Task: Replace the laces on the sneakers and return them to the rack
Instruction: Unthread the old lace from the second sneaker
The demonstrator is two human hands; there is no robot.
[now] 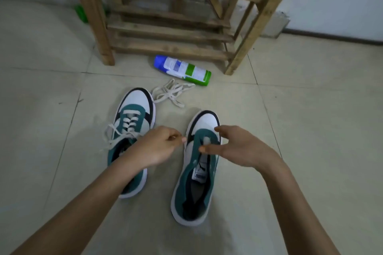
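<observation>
Loose lace looks soft, light and floppy, so probably best pinched at its tip and fed eyelet by eyelet. The 2 green/white/navy shoes sit on the floor before the rack. Left sneaker is part-laced, right sneaker shows 1 bar. Left hand grip is pinched by the right toe, contents unclear. Right hand grip is spread above the eyelets.

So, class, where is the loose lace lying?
In the head view, the loose lace lies near centre, between the toe of the laced sneaker and the spray can.
</observation>
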